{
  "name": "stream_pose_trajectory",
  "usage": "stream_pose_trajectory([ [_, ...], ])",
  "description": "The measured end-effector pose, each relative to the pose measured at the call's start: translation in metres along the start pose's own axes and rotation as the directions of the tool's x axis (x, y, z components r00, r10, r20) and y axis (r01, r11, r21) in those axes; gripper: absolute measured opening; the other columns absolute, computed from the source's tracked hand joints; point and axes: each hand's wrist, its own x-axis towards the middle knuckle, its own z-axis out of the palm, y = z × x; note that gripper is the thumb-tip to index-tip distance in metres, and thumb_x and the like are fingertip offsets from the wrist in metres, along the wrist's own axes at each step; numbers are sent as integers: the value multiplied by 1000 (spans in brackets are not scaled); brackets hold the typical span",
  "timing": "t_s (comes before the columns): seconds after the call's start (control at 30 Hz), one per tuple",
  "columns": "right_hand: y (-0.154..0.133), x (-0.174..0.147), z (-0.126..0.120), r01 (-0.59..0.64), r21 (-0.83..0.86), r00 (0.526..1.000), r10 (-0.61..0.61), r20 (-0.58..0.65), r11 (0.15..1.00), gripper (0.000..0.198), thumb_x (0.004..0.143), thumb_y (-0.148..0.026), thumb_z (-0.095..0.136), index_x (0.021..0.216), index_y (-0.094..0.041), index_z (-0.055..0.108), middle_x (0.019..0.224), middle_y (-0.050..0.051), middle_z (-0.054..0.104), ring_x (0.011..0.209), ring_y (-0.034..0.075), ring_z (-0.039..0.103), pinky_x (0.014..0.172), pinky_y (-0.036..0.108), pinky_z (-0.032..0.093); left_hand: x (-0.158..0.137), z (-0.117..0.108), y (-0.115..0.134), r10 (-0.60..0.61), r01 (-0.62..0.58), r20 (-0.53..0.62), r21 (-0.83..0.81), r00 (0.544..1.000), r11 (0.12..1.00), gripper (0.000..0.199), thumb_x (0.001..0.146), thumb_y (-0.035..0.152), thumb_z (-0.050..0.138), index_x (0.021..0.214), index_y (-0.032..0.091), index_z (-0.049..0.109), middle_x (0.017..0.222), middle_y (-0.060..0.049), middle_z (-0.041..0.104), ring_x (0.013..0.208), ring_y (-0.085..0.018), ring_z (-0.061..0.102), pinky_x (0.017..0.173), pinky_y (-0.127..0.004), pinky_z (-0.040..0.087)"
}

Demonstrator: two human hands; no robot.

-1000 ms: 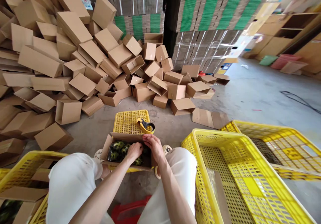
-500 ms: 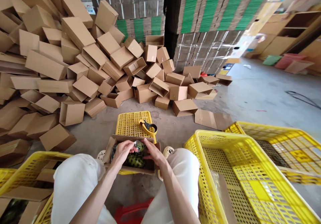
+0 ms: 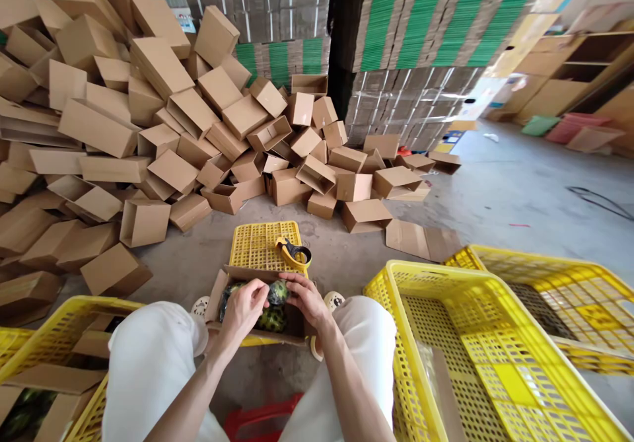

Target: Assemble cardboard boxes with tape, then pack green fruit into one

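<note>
An open cardboard box sits between my knees on an upturned yellow crate. Inside are dark green, knobbly fruits, at least partly covered in clear plastic. A round green fruit in shiny plastic is raised near the box's far wall. My left hand is closed in a pinch at its left edge, apparently on the plastic wrapping. From the right, my right hand curls its thumb and fingers against the same fruit. A yellow-and-black tape dispenser lies on the crate behind the box.
Large yellow baskets stand to my right. Another yellow basket at my left holds boxes of green fruit. A heap of open cardboard boxes covers the floor ahead, before stacked flat cartons. Part of something red shows below me.
My right hand's fingers have gone from stretched out to curled against the wrapped fruit, which shows more clearly between my hands. My left hand stays pinched. The camera view has tilted slightly.
</note>
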Motion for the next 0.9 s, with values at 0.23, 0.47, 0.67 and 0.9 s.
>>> stream_pose_trajectory([
  [0.23, -4, -7, 6, 204, -210, 971, -170, 169, 956, 60, 75, -36, 88, 133, -37, 74, 152, 1, 63, 146, 30, 50, 123, 47, 37, 8, 5, -13, -63, 54, -32, -215, 998, 975, 40, 93, 62, 58, 87, 23, 65, 75, -7, 79, 62, -22, 77, 62, -30, 59],
  [0.47, -8, -3, 9, 312, -321, 949, -311, 55, 894, 30, 88, -57, 78, 97, -30, 86, 110, 5, 81, 110, 30, 70, 105, 44, 51, 6, 11, -4, -132, 135, 33, -354, 991, 926, 43, 88, 62, 63, 87, 20, 67, 72, -6, 78, 59, -19, 74, 59, -28, 58],
  [0.67, 2, 2, 4, 267, -274, 960, -281, -14, 924, 36, 86, -59, 79, 92, -24, 83, 92, 2, 78, 86, 22, 68, 85, 35, 53, 9, 9, -16, -14, 17, 17, -208, 1000, 978, 31, 79, 42, 72, 101, 20, 73, 79, -1, 76, 66, -17, 71, 67, -28, 56],
  [0.9, 5, 4, 2, 265, -302, 959, -282, -13, 915, 36, 86, -60, 78, 93, -25, 82, 91, 2, 76, 84, 21, 65, 82, 33, 51, 8, 13, -22, 84, -92, -66, -125, 994, 988, 26, 87, 47, 68, 88, 22, 76, 88, -5, 80, 78, -22, 74, 77, -31, 57],
])
